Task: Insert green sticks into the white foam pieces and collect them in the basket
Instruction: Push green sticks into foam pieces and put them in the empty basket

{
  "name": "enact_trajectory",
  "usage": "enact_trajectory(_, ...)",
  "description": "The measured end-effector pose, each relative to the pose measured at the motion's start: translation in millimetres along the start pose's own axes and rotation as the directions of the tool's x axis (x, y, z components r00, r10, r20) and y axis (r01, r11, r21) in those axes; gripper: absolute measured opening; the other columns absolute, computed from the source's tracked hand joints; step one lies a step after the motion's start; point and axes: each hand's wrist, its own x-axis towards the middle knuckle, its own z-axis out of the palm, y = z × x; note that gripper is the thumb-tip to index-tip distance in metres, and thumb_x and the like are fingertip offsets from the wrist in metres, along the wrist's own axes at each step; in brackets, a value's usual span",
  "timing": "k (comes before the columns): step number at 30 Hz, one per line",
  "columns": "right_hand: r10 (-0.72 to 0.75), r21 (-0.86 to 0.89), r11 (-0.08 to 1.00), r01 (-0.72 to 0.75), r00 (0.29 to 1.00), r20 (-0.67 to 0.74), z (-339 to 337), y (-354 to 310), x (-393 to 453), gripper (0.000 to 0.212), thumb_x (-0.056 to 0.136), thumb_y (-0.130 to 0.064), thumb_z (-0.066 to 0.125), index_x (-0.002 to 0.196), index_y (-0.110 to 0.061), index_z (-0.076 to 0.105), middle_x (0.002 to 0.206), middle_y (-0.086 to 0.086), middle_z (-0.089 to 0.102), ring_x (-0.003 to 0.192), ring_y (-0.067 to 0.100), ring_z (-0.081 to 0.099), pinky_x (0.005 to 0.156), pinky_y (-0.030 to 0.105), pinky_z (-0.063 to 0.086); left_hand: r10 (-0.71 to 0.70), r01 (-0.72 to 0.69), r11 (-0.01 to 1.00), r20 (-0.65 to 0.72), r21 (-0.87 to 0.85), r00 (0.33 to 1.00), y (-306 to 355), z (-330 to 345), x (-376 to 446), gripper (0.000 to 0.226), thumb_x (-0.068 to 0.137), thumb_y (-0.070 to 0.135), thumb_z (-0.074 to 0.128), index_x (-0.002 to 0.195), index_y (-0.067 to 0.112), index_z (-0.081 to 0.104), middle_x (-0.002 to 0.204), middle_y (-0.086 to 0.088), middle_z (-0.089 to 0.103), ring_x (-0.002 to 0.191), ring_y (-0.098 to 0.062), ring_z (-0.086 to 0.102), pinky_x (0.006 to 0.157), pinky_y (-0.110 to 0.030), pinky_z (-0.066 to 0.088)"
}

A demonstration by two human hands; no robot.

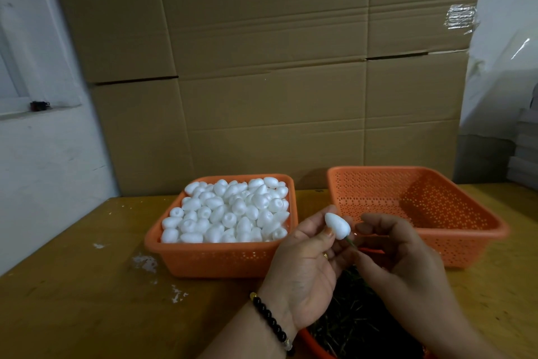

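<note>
While both hands meet above the wooden table [72, 286], the left hand [302, 268] pinches a white foam piece [337, 225] between thumb and fingertips, and the right hand [398, 259] pinches a thin green stick [350, 241] whose tip touches the foam's narrow end. Behind the left hand, an orange basket [215, 259] brims with foam pieces [227, 210]. A second, perforated orange basket [465, 230] sits behind the right hand. A dark pile of sticks [355, 320] lies below the hands.
</note>
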Motion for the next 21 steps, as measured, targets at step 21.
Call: enact_trajectory(21, 0.113, 0.244, 0.961, -0.128, 0.991, 0.074, -14, -15, 9, 0.026, 0.065, -0.043, 0.068, 0.079, -0.021, 0.069, 0.071, 0.016, 0.063, 0.058, 0.018, 0.054, 0.056, 0.035, 0.042, 0.551, -0.449, 0.201, 0.278, 0.871, 0.787, -14, -3, -9, 0.061, 0.071, 0.04, 0.075, 0.121, 0.057, 0.045, 0.119, 0.029, 0.054, 0.112, 0.005, 0.053, 0.091, -0.009, 0.043)
